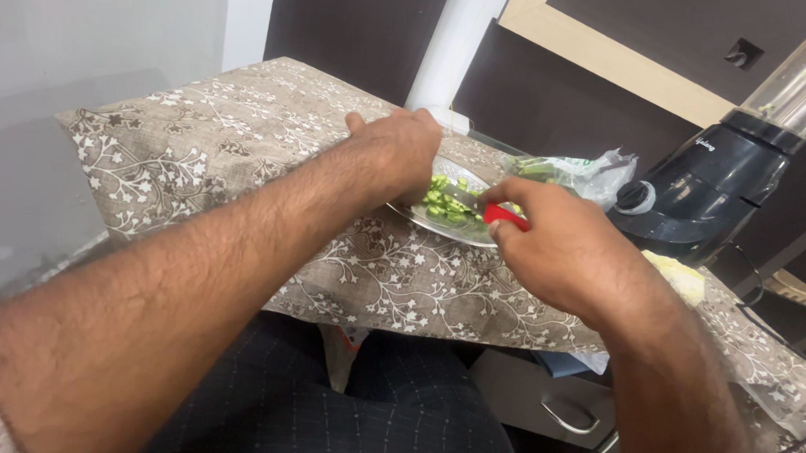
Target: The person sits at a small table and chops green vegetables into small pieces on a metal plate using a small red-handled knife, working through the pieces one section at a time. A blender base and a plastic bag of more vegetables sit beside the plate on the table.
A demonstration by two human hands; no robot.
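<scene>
Green vegetable pieces [440, 200] lay on a steel plate [439, 225] that the left hand [400, 154] steadied, its grip hidden. The right hand [549, 247] clasped a red-handled knife [504, 217]; short cuts away from the left fingertips seemed safest.

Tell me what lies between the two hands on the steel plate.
In the head view, chopped green vegetable pieces lie on the steel plate between the left hand and the right hand, which grips a red-handled knife.

left hand [400, 154] curled palm-down, right hand [553, 247] closed in a grip
</scene>
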